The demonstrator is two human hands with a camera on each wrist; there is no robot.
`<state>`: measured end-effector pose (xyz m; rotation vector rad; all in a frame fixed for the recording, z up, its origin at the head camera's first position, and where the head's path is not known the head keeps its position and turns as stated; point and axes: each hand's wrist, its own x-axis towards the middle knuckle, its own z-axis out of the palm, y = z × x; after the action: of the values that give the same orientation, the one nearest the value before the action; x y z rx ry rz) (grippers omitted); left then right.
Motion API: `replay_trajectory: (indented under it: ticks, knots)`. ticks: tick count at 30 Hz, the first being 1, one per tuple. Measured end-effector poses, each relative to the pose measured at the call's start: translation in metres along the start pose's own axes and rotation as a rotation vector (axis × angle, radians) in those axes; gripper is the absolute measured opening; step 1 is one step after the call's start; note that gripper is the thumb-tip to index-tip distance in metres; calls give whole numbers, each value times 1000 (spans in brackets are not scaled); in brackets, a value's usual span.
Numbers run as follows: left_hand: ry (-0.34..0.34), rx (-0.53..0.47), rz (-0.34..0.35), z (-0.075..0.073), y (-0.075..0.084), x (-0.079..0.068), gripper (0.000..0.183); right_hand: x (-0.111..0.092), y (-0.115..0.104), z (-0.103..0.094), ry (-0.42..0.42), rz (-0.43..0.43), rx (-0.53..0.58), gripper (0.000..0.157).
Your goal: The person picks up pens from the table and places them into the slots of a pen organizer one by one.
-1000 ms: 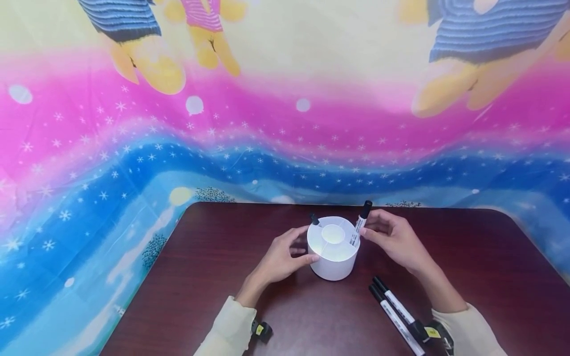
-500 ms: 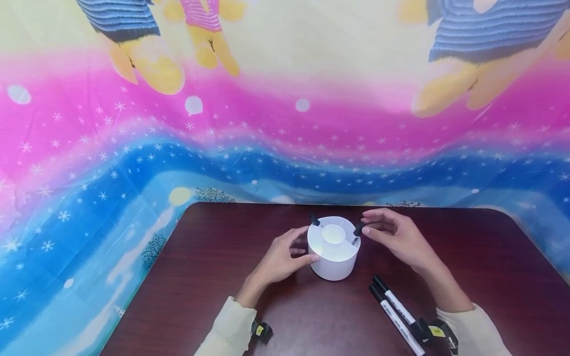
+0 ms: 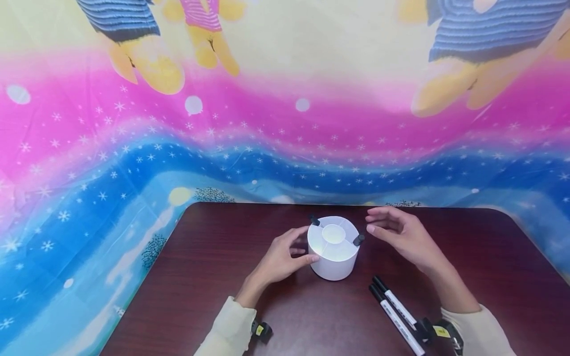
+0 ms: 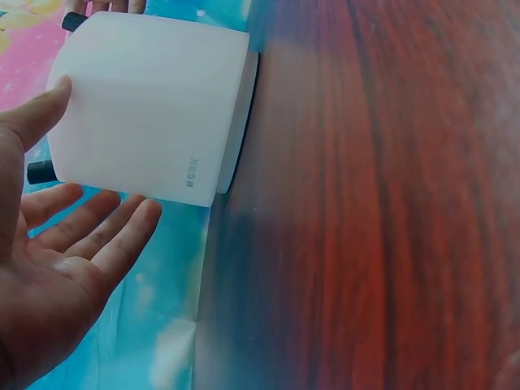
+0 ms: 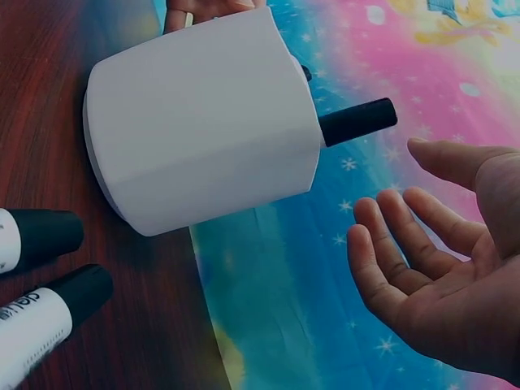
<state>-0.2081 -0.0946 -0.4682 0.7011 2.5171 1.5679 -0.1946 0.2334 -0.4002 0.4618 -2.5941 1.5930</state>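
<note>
- We find the latest change at the right side of the white holder (image 3: 334,267): the right-hand marker (image 3: 358,240) stood high in the fingers a second ago, and now only its black cap shows above the rim, leaning outward.
- We record the right grip (image 3: 404,238) as released: its fingers are spread and loosely bent, holding nothing, and it has drawn back to the right, apart from the cap.
- We see the left grip (image 3: 280,254) unchanged, thumb on the near left wall and fingers along the far left side, holding the holder between them.
- We locate the holder upright on the bench (image 3: 213,257), in the same place as before.
- We count a far-left marker (image 3: 315,220) also inside, its cap above the rim, so two now stand on opposite sides of the central well (image 3: 333,234).
- We judge this insertion complete; the work stands at two in and two out.
- We note the two loose markers (image 3: 398,321) side by side at the near right, unmoved; the right wrist camera (image 3: 441,331) overlaps their near ends in the head view, and we cannot tell whether it touches them.
</note>
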Motion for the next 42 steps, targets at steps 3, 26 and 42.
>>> replay_trajectory:
  ticks: [3, 26, 42]
  knots:
    - [2, 3, 8, -2, 0, -1, 75, -1, 1, -1, 1, 1, -5, 41]
    - [24, 11, 29, -4, 4, 0, 75, -30, 16, -30, -11, 30, -91, 41]
    - [13, 5, 6, -4, 2, 2, 75, -76, 53, -40, -113, 142, -103, 40]
